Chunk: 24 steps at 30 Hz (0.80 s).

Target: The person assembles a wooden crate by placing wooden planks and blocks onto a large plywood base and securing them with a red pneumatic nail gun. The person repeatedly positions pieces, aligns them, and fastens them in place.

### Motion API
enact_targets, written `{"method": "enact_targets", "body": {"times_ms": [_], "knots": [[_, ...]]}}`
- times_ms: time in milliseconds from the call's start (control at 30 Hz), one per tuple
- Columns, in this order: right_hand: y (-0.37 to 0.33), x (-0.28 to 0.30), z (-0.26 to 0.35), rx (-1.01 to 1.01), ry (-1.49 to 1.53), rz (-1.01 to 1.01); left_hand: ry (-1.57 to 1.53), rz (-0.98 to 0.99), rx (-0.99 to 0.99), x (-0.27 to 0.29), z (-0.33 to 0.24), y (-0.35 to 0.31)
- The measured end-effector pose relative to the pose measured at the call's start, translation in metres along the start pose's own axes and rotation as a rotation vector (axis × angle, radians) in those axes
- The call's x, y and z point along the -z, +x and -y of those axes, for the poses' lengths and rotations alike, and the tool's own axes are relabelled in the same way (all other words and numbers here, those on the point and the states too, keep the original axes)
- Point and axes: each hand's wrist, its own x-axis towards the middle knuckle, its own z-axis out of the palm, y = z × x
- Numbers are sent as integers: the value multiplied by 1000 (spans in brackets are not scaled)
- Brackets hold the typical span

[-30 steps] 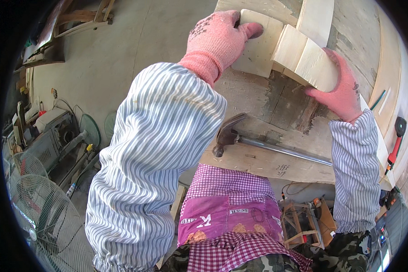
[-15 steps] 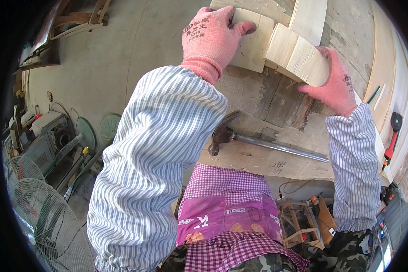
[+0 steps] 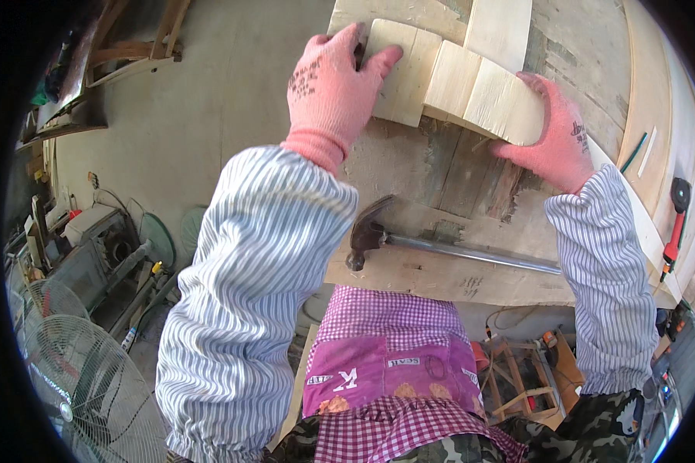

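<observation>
Both my hands wear pink work gloves. My left hand (image 3: 333,86) grips the left edge of a pale, flat wooden block (image 3: 400,73), its thumb lying on the top face. Against that block's right side sits a curved wooden block (image 3: 483,92), thicker and arched. My right hand (image 3: 550,139) wraps round the curved block's right end, thumb on the near side and fingers at the far side. Closer to me, a claw hammer (image 3: 455,245) lies on the worn wooden bench (image 3: 417,282), its dark head to the left and metal handle pointing right.
A pale board (image 3: 498,31) lies beyond the blocks. Long thin wooden sheets (image 3: 656,100) line the right side, with a red-and-black tool (image 3: 676,228) and a green pencil-like stick (image 3: 634,152) there. A wire-caged fan (image 3: 85,386) and machinery (image 3: 93,255) stand on the floor at left.
The view has shifted slightly, so bench, hammer, blocks and hands appear a little different in place. Both hands keep their grip, and the two blocks stay side by side.
</observation>
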Motion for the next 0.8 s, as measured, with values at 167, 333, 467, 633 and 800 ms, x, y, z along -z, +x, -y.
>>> {"method": "enact_targets", "body": {"times_ms": [167,333,467,633,800], "knots": [[2,0,1,-12,32,53,62,18,-329,12,-7,-25],[2,-5,2,1,5,43,87,116,-466,5,-2,-15],[1,-6,0,19,9,34,49,63,-421,-4,-4,-18],[0,-6,-1,68,-17,7,32,59,-417,-4,-5,-22],[0,-6,-2,72,-6,-1,27,22,-452,-4,-5,-25]]}}
